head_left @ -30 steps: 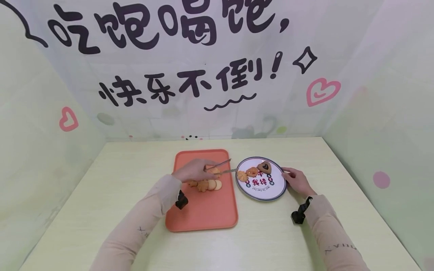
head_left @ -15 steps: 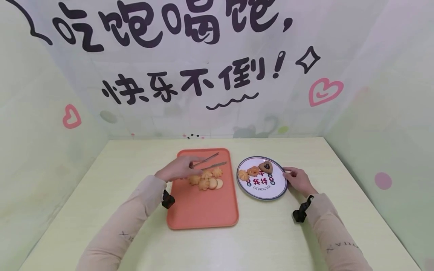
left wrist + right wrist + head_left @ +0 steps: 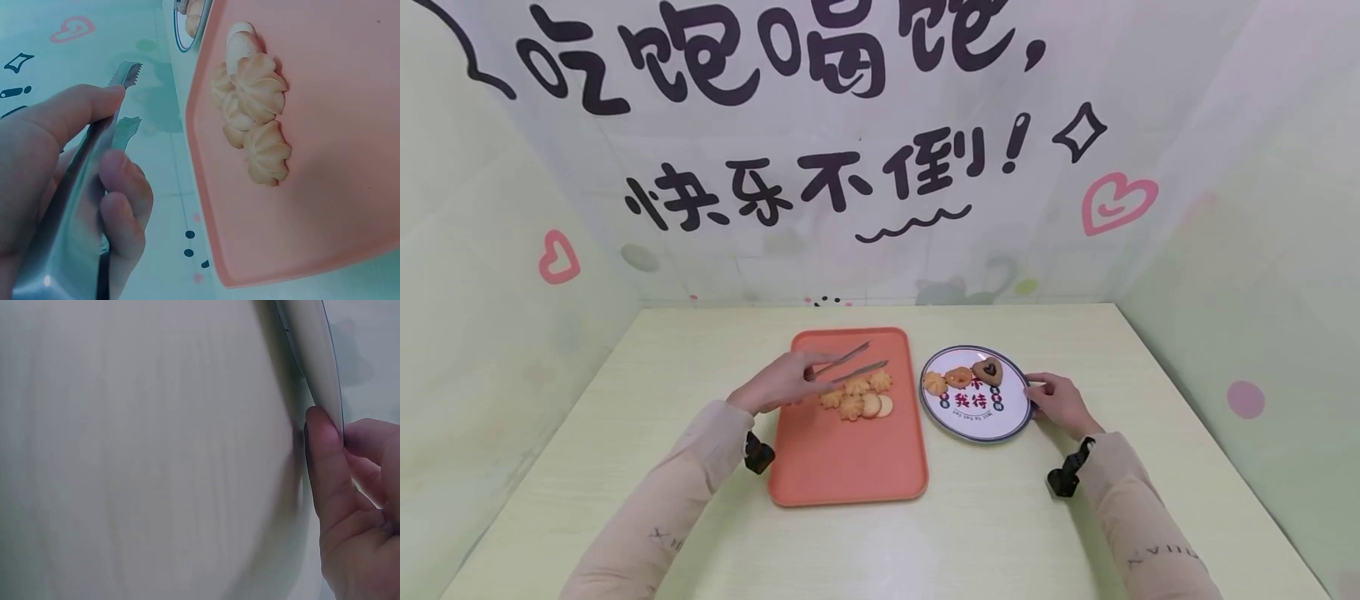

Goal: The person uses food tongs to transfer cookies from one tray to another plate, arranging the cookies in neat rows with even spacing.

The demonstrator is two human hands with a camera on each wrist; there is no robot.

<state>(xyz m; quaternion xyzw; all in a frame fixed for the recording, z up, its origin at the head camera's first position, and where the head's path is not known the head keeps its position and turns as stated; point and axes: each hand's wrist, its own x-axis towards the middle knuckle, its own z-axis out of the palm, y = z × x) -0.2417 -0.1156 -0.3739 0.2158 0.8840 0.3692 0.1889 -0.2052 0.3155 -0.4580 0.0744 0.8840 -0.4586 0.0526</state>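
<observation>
My left hand [image 3: 782,382] grips metal tongs [image 3: 75,206] over the left part of an orange-pink tray [image 3: 850,471]. The tongs' toothed tips are apart with nothing between them. Below them on the tray lie several cookies: swirled flower-shaped cookies [image 3: 259,87] and pale round cookies [image 3: 871,406]. With thumb and fingers my right hand [image 3: 1060,402] pinches the right rim of a white plate [image 3: 1000,421] with a blue edge. Three cookies sit in a row on that plate: a flower-shaped cookie [image 3: 935,383], a round reddish-centred cookie [image 3: 958,377] and a brown heart-patterned cookie [image 3: 987,371].
The tray and plate stand side by side on a pale wooden table [image 3: 985,517]. A printed backdrop wall [image 3: 820,275] rises behind the table, with side walls left and right. Each wrist carries a small black camera [image 3: 760,454].
My left hand has drawn back leftward with the tongs, from beside the plate to above the tray's cookies. My right hand stays at the plate's rim.
</observation>
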